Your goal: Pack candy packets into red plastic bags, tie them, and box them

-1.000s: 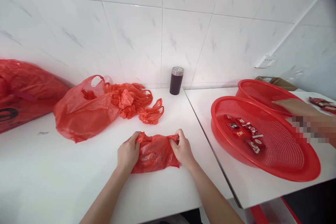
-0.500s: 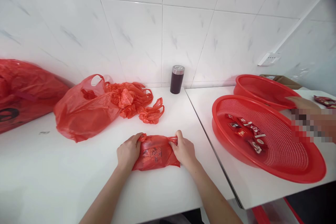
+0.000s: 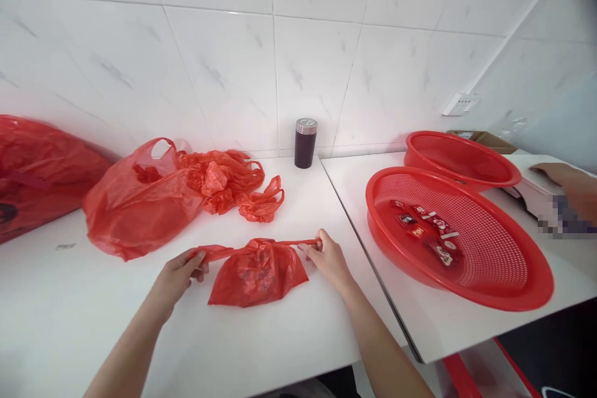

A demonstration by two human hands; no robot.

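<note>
A small red plastic bag (image 3: 261,273) with dark print lies on the white table before me, its top gathered and both handles stretched sideways. My left hand (image 3: 180,277) pinches the left handle between thumb and fingers. The right handle is gripped by my right hand (image 3: 326,258), thumb and fingers closed on it. What the bag contains is blurred by the red film. Behind it sit crumpled red plastic bags (image 3: 221,177) and a larger, puffed-out red bag (image 3: 144,214).
A dark tumbler (image 3: 305,146) stands by the tiled wall. To the right, a red perforated basket (image 3: 494,261) holds several small wrapped packets (image 3: 426,230); a second red basket (image 3: 466,161) is behind it. Another person's hand (image 3: 571,183) is at far right. A big red bag (image 3: 41,174) lies far left.
My hands have moved apart, the left one outward, and the bag's handles are now drawn taut to both sides. The other person's hand has left the rear basket's rim.
</note>
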